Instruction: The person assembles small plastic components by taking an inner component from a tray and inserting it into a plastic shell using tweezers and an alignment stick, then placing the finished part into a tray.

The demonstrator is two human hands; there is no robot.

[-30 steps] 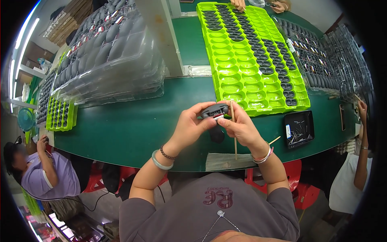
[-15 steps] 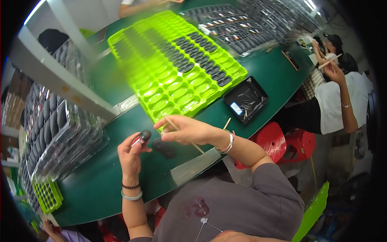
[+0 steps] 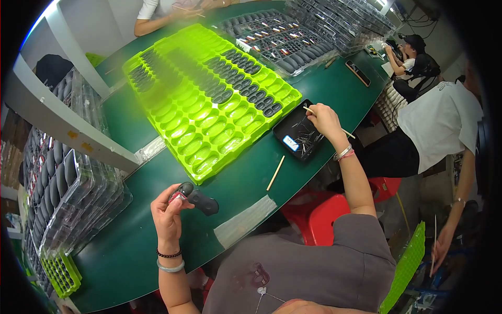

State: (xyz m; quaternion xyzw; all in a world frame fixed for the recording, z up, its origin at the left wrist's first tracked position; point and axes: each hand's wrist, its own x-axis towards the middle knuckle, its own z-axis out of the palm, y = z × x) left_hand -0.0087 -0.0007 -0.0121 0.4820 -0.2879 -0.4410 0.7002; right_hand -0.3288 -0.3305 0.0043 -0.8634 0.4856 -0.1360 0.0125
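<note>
My left hand (image 3: 168, 212) pinches a small dark rounded shell (image 3: 182, 190) with a red-and-silver piece on it, just above the green table. Beside those fingers is another dark, flat, rounded part (image 3: 205, 203); I cannot tell whether it touches the hand. Out to the right, my right hand (image 3: 325, 121) holds a thin wooden stick (image 3: 346, 133) crosswise, its tip by the thumb. That hand is over the edge of a black tray (image 3: 282, 131) holding small thin silvery pieces and a white-and-blue label.
A lime-green moulded tray (image 3: 209, 167), partly filled with dark oval parts, covers the table's middle. A second wooden stick (image 3: 275, 172) lies near the front edge. Stacked clear trays (image 3: 99, 193) stand left beside a white post (image 3: 78, 125). A phone (image 3: 357, 73) lies far right; co-workers sit around.
My right hand has moved from beside my left hand to the black tray, carrying the stick. The left hand still grips the shell. The view has shifted slightly.
</note>
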